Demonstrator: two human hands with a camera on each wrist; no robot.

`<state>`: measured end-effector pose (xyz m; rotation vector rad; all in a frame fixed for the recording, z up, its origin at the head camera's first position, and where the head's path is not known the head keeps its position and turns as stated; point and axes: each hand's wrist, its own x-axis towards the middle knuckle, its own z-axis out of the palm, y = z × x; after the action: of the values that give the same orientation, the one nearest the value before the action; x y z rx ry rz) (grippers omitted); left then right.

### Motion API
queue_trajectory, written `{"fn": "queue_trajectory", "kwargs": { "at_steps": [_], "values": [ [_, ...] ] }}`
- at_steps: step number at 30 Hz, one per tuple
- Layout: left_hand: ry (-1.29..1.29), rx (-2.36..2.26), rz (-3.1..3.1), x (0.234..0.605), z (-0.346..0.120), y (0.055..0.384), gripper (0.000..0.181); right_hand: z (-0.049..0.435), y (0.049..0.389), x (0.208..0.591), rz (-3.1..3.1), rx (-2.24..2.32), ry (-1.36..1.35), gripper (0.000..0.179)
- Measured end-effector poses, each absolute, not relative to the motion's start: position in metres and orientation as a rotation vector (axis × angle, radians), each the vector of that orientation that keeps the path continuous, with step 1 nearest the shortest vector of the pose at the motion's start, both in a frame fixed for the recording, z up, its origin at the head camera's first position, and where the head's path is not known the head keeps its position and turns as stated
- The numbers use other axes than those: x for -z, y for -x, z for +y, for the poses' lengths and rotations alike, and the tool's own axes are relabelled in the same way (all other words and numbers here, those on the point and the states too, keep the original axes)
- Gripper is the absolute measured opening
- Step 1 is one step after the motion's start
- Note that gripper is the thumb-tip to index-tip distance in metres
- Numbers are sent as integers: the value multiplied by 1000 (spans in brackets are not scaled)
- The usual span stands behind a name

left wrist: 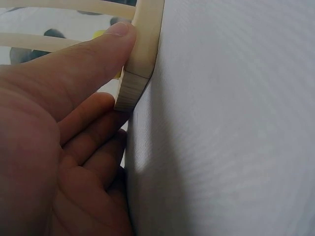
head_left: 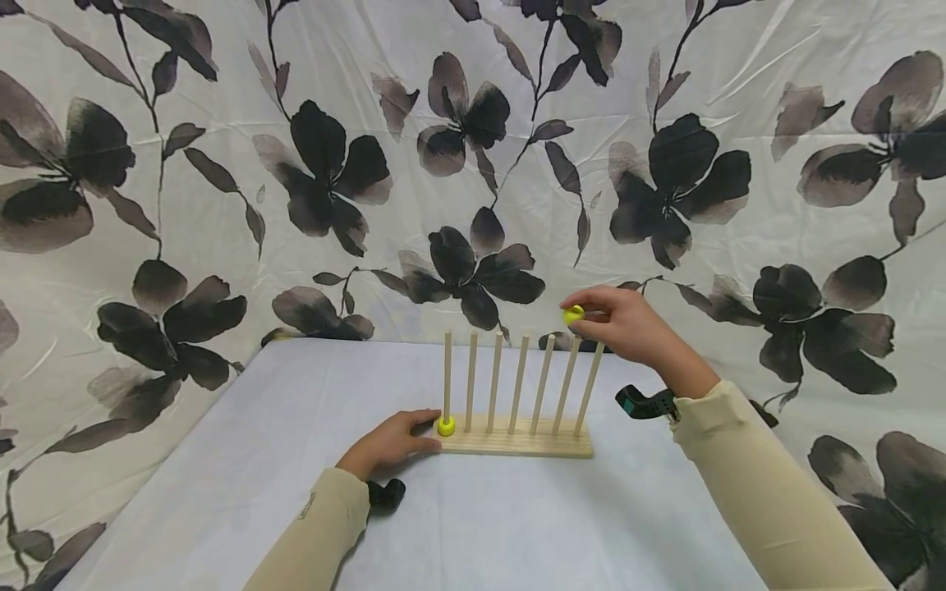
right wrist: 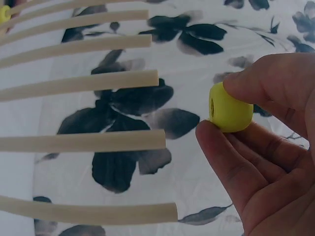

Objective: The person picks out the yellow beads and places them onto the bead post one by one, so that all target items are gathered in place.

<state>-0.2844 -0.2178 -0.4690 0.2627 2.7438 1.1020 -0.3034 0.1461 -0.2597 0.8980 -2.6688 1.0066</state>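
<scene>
A pale wooden peg board stands on the white-covered table, with several upright pegs in a row along it. A yellow bead sits at the foot of the leftmost peg. My left hand holds the board's left end, thumb along the front edge and fingers behind; up close, the thumb presses on the wood by the corner. Between thumb and fingers my right hand pinches a second yellow bead just above the tips of the right-hand pegs. The bead's hole faces toward the peg tips in the right wrist view.
Behind the table hangs a white cloth with dark flowers. A black wrist device is on the right wrist, and another on the left.
</scene>
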Motion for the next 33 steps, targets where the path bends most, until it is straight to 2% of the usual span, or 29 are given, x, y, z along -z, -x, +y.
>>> {"fn": "queue_trajectory", "kwargs": {
  "at_steps": [9, 33],
  "values": [
    [-277, -1133, 2740, 470, -219, 283, 66, 132, 304, 260, -2667, -1040, -949, 34],
    [-274, -1131, 2741, 472, -220, 285, 66, 94, 308, 262, -2652, -1192, -1013, 28]
  ]
}}
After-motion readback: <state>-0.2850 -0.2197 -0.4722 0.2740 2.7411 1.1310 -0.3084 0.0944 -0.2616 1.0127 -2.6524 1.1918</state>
